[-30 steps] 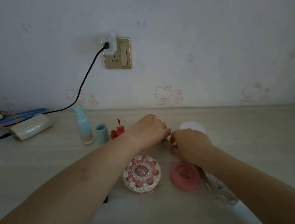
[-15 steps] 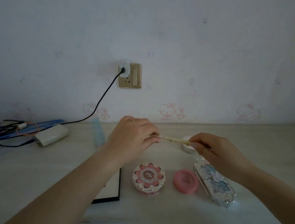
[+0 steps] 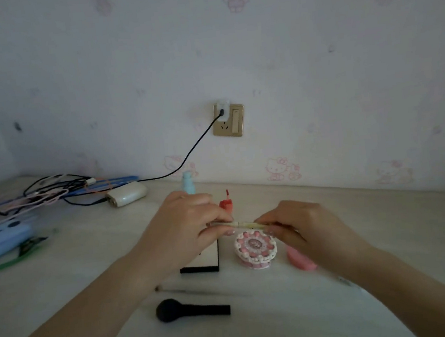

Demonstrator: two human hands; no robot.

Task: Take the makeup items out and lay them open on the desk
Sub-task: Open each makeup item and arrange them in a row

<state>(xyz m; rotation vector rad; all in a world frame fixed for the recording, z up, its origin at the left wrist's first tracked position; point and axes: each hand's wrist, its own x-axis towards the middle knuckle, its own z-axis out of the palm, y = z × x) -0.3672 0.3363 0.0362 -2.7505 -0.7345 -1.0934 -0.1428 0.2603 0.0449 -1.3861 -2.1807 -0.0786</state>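
Head view: we pinch the cream pencil (image 3: 245, 224) with left hand (image 3: 192, 227) and right hand (image 3: 299, 223); pull straight apart to uncap.

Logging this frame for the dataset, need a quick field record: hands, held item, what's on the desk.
left hand: pinches one end of the thin pale pencil
right hand: pinches the other end
thin pale pencil: roughly level, held above the desk between both hands
round pink compact: on the desk, lid closed, just below the pencil
flat pink case: partly hidden under the right wrist
black brush: lying on the desk, near edge
black-edged palette: partly under the left hand
red lip tint: upright, behind the hands
blue bottle: upright by the wall
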